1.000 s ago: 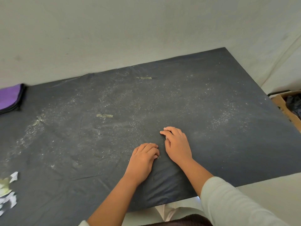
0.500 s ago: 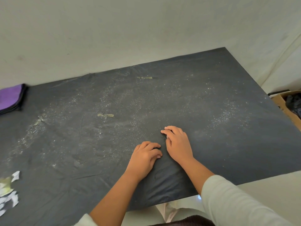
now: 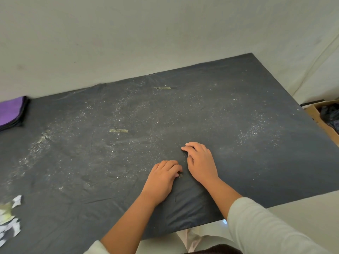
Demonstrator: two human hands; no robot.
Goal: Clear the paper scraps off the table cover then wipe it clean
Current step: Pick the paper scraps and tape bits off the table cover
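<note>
A dark table cover (image 3: pixel 238 143) spreads across the table, dusted with fine white specks. My left hand (image 3: pixel 162 177) lies knuckles up near the front middle, fingers curled, with its fingertips on a small brownish scrap (image 3: pixel 180 175) stuck to the cover. Just to the right, my right hand (image 3: pixel 200 161) presses its bent fingers down on the cover. Two strips of tape (image 3: pixel 118 130) (image 3: pixel 162 88) lie farther back. Torn paper scraps (image 3: pixel 10 219) are piled at the front left edge.
A folded purple cloth (image 3: pixel 12 112) rests at the far left of the cover. A cardboard box (image 3: pixel 322 118) with dark contents stands off the right side. A pale wall rises behind the table.
My left hand's fingertips have crept slightly right toward the right hand, and the small scrap now shows beside them. The right hand has barely moved.
</note>
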